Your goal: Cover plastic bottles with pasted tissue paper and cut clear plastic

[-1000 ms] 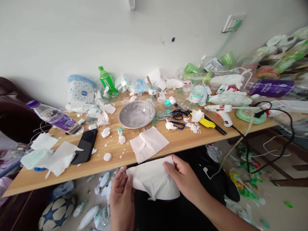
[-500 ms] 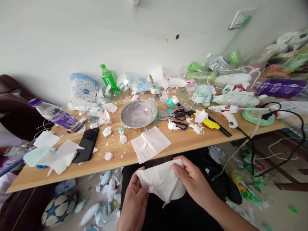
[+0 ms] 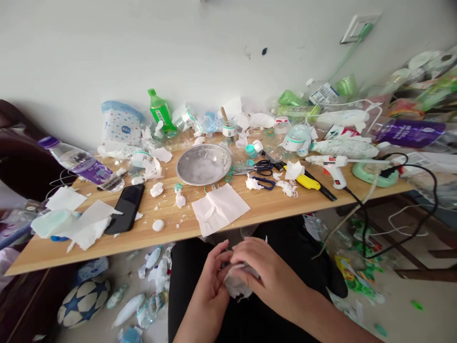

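Half a second earlier, the white tissue (image 3: 240,283) had been stretched as a sheet between the two hands; now it was bunched into a small bundle over the black-trousered lap, in front of the table (image 3: 266,202). The right hand (image 3: 267,267) had come across on top of it, its grip clamped on the tissue with the thumb over the near face. The left hand (image 3: 210,286) curled around the other side, its grip also closed on the bundle, though its fingertips were partly hidden. The things on the table lay as before.

The hands themselves covered much of the tissue. Beyond them, a flat tissue sheet (image 3: 221,207) lay by the table's front edge, between the hands and the metal bowl (image 3: 185,166). To the right were black-handled scissors (image 3: 263,166), a yellow cutter (image 3: 307,181) and a glue gun (image 3: 335,174), its cord hanging off the edge.

Counted out, there was one bowl, one glue gun, one black phone (image 3: 124,209), one purple-capped bottle (image 3: 85,166), one upright-leaning green bottle (image 3: 161,113) and, on the littered floor, one ball (image 3: 84,302). The torn scraps were too jumbled to count.
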